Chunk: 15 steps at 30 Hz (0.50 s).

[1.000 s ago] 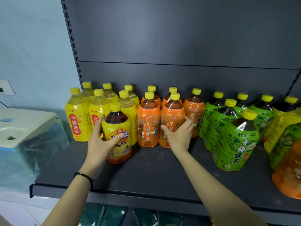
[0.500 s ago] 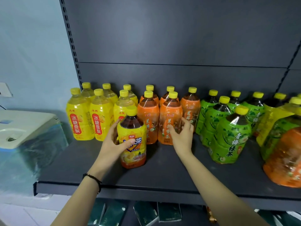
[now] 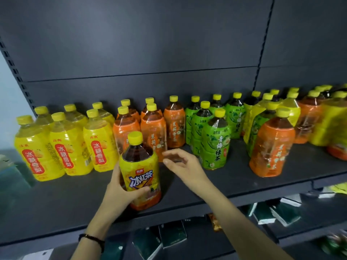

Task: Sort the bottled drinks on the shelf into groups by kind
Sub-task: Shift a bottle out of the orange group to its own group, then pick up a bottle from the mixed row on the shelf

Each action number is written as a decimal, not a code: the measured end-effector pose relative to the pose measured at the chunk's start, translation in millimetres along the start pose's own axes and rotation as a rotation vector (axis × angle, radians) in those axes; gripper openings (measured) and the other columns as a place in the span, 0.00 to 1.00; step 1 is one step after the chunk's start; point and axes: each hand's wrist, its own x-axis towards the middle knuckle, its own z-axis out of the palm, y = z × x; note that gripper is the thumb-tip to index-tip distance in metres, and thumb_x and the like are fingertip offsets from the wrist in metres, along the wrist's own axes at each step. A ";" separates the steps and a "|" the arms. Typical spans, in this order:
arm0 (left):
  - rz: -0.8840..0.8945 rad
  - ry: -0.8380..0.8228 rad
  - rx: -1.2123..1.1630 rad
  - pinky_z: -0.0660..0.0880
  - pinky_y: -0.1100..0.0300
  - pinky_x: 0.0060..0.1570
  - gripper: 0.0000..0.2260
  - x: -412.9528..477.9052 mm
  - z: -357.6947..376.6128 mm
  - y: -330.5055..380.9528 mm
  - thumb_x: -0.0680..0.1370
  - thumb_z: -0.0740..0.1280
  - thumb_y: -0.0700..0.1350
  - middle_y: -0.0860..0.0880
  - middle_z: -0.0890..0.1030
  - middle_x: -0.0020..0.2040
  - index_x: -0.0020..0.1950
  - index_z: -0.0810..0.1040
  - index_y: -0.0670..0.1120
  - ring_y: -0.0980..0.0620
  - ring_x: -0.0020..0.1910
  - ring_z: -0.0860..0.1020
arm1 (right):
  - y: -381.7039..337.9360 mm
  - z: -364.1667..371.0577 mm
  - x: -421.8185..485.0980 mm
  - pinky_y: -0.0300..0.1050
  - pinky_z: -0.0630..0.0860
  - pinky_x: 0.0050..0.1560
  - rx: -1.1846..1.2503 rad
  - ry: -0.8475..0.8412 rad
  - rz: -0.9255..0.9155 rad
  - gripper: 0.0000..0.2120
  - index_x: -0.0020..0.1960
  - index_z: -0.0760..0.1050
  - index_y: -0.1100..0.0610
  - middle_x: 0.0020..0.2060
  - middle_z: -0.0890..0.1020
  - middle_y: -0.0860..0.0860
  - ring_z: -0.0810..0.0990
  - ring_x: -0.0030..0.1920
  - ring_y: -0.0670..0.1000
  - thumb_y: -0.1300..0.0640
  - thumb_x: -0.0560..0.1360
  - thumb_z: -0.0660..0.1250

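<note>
My left hand grips an iced black tea bottle with a yellow-and-orange label and dark tea, held near the front of the dark shelf. My right hand hovers open just right of it, holding nothing. Behind stand yellow pear-drink bottles at the left, orange jasmine tea bottles in the middle and green tea bottles to their right. At the far right is a mixed cluster, with an orange bottle in front.
The shelf's dark back panel rises behind the bottles, with a slotted upright at the left. Dark green packs lie on the lower shelf. A pale wall shows at the far left.
My left hand has pulled the iced tea bottle out from the yellow group toward the shelf's front and right. My right hand has let go of the orange bottles and drawn back, open.
</note>
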 end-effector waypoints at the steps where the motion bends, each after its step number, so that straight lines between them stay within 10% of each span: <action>1: -0.011 0.011 0.002 0.80 0.62 0.50 0.44 -1.6 7.8 0.6 0.54 0.83 0.52 0.65 0.81 0.52 0.66 0.66 0.61 0.64 0.52 0.80 | 3.5 -16.0 -8.8 0.36 0.76 0.49 -0.012 0.081 -0.011 0.07 0.50 0.79 0.50 0.49 0.83 0.47 0.81 0.50 0.43 0.60 0.75 0.70; 7: -0.010 0.049 -0.030 0.78 0.46 0.54 0.49 -5.3 68.5 12.6 0.45 0.81 0.63 0.54 0.80 0.58 0.64 0.70 0.59 0.52 0.56 0.79 | 30.8 -135.2 -60.8 0.39 0.76 0.46 -0.163 0.587 0.018 0.07 0.48 0.77 0.48 0.47 0.81 0.49 0.80 0.46 0.45 0.60 0.76 0.69; 15: 0.064 -0.009 -0.113 0.80 0.59 0.43 0.40 -13.6 197.0 65.5 0.48 0.80 0.55 0.56 0.81 0.55 0.59 0.71 0.64 0.59 0.51 0.81 | 61.7 -265.9 -72.8 0.54 0.75 0.56 -0.481 0.708 0.078 0.19 0.57 0.70 0.50 0.53 0.70 0.46 0.74 0.55 0.52 0.54 0.70 0.74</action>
